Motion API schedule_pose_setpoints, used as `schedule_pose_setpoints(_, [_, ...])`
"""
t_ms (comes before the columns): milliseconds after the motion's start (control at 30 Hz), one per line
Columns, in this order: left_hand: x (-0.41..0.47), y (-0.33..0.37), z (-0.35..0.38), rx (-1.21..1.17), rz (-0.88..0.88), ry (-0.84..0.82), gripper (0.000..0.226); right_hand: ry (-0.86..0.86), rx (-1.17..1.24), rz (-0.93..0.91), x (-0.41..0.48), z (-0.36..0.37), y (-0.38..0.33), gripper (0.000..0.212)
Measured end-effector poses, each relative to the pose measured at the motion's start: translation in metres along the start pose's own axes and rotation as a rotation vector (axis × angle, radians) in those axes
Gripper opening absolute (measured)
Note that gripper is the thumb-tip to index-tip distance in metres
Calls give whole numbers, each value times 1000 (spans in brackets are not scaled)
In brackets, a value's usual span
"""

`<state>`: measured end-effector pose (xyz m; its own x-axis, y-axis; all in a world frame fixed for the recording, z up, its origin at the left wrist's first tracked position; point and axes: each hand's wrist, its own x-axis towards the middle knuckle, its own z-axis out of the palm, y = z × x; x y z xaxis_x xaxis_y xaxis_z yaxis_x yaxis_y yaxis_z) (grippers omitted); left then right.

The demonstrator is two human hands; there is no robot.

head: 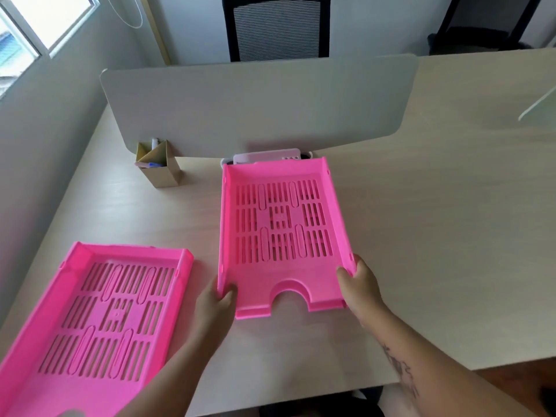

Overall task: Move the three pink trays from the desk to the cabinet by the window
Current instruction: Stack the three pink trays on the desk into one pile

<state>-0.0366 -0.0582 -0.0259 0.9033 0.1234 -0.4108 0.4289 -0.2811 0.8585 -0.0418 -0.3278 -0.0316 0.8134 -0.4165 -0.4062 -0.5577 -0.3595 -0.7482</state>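
Your left hand [215, 299] and right hand [359, 284] are both closed on the near corners of one tray [281, 236], thumbs over its side walls, fingers curled underneath. That tray is near the desk [421, 236] centre, just in front of the divider [258, 106]; whether it is lifted or resting, you can't tell. A second tray [96, 320] lies left of it; no third tray or cabinet shows, so most carrying looks undone.
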Motion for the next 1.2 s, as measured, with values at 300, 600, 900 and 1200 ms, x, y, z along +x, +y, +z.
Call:
schedule_pose_setpoints(300, [7,2,24,-12,-73,144,22,94,82,31,8,7,15,39])
schedule_pose_setpoints(600, [-5,-5,35,-50,-42,230,18,44,47,-20,7,-5,25,41])
schedule_pose_setpoints(900, [-10,-6,52,-104,-160,363,25,-48,26,-121,11,-15,28,46])
schedule_pose_setpoints(1200, [-25,21,25,82,34,415,68,41,-144,-503,27,-42,-23,65])
